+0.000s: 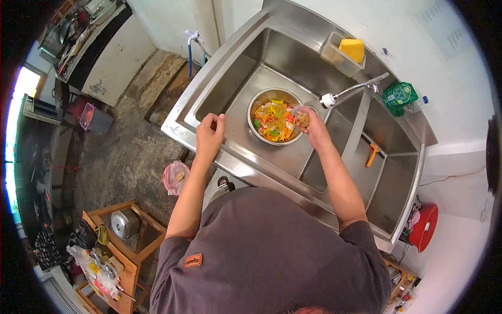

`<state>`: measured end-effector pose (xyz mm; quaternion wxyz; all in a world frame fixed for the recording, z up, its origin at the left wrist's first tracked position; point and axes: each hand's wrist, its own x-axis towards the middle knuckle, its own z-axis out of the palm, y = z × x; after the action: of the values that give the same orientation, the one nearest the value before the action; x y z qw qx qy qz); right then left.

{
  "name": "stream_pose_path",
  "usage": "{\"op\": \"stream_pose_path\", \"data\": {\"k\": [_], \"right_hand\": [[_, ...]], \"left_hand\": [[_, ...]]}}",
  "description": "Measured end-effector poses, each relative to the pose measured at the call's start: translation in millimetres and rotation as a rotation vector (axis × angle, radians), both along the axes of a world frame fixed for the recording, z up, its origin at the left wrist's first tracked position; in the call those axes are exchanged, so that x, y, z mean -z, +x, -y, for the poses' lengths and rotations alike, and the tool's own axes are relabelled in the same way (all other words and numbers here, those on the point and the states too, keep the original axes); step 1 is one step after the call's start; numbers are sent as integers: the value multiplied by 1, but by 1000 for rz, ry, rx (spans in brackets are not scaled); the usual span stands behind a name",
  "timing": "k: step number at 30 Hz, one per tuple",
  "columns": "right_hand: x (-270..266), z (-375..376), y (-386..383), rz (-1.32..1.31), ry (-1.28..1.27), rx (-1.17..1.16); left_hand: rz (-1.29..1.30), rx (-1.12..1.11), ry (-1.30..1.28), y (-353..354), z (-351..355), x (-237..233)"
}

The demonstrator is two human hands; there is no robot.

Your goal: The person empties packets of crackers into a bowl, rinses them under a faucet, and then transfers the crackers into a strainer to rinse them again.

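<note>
A round metal bowl (253,130) stands in the left sink basin, filled with a colourful mix of orange, yellow, red, green and white pieces too small to name. My right hand (315,131) grips a small clear plastic bag (301,116) at the bowl's right rim. Small yellowish-brown pieces show through the bag. Over the sink's front left edge is my left hand (209,137), apart from the bowl. Its fingers are curled close to the thumb, and anything between them is hidden.
A faucet (348,93) reaches over the divider. Behind it sit a plastic tub (330,54) with a yellow sponge (352,49) and a green-labelled bottle (400,98). An orange-handled tool (372,155) lies in the right basin. A pink bag (176,177) is at lower left.
</note>
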<state>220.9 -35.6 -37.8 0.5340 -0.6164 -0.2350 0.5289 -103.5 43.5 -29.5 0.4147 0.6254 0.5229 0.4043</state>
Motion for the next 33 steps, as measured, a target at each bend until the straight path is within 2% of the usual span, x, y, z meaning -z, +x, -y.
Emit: {"op": "stream_pose_path", "data": {"k": [3,5,7,11,15,20,23,26,28,30,33], "right_hand": [[9,-11,9,-4,15,-101],[8,-16,10,149,-55,-59],[14,-22,19,170,-71,-64],[-1,-29,15,291,-141,-105],[19,-36,30,285,-152,-139],[36,-46,39,641,-188,-180],[43,-53,43,735,-186,-186],[63,-63,60,775,-196,-252],[54,-62,52,761,-209,-214],[57,-64,57,843,-150,-304],[57,-66,57,846,-138,-316]], "left_hand": [[11,12,-6,-3,4,9],[7,23,-4,-1,8,5],[-63,29,145,0,12,0],[-99,38,214,-1,15,-5],[-106,21,261,-2,14,-2],[-115,48,238,-5,14,2],[-99,20,307,-4,14,0],[-100,20,341,-5,13,4],[-103,31,316,-6,12,4],[-96,29,324,-7,12,5],[-90,29,335,-6,12,4]]}}
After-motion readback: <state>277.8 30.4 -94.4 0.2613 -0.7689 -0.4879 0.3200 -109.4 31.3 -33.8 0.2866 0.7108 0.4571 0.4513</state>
